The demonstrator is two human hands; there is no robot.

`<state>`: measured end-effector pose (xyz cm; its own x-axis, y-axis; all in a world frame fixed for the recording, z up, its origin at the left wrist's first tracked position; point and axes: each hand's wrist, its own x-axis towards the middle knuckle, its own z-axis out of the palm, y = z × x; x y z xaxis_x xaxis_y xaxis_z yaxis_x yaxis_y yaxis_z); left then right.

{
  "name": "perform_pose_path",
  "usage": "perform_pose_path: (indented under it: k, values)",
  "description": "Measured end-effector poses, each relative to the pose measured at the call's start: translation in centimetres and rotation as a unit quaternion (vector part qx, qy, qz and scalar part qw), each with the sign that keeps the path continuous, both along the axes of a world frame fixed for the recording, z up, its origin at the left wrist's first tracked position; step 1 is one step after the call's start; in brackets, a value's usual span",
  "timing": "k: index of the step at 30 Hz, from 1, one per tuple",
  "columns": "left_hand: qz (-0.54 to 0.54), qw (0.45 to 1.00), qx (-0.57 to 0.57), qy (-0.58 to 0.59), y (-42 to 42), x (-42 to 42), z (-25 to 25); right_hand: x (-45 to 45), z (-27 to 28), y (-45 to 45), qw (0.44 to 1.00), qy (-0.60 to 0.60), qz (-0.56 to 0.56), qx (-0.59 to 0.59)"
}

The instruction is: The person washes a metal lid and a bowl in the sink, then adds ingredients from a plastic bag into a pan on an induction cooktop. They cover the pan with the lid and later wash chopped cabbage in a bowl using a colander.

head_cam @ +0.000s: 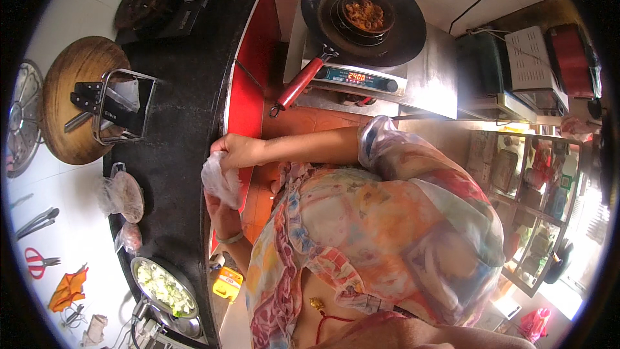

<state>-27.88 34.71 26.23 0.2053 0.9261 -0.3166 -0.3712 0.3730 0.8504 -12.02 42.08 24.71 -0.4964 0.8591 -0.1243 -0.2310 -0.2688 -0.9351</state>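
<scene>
My right hand point(236, 151) pinches the upper end of a crumpled clear plastic bag point(222, 182) at the counter's edge. Below it, my left hand point(224, 219), with a bracelet at the wrist, holds the lower part of the same bag; its fingers are partly hidden behind the plastic. What the bag contains cannot be told. On the black countertop point(169, 155) nearby are a bagged oval item point(131, 197), a smaller tied plastic bag point(129, 237) and a metal bowl of chopped pale-green vegetables point(162, 286).
A knife rack point(149, 109) with cleavers stands by a round wooden chopping board point(63, 102). A wok point(317, 14) with a bowl of cooked food point(364, 13) on a wire stand sits on a lit induction cooker point(392, 80); its red handle point(300, 85) juts out. Red-handled scissors point(36, 262) hang on the wall.
</scene>
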Motion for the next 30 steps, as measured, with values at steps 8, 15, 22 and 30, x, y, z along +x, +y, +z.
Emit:
perform_pose_path:
  k: [8, 15, 22, 30]
  values:
    - [0.141, 0.986, 0.06, -0.064, -1.1, -4.2, -6.5, -3.0, 1.6, -3.3, 0.916, -0.052, 0.035, 0.397]
    - [0.176, 0.938, -0.025, -0.298, -2.0, -6.3, -5.5, -4.9, -4.3, -5.1, 0.996, 0.068, 0.035, 0.037]
    - [0.091, 0.966, 0.09, 0.226, -2.6, -0.7, -1.0, -3.3, -1.3, -3.6, 0.997, -0.009, 0.059, 0.051]
    - [0.17, 0.985, 0.005, 0.01, -4.6, -3.9, -4.9, -4.6, -1.8, -5.3, 0.894, -0.049, 0.045, 0.444]
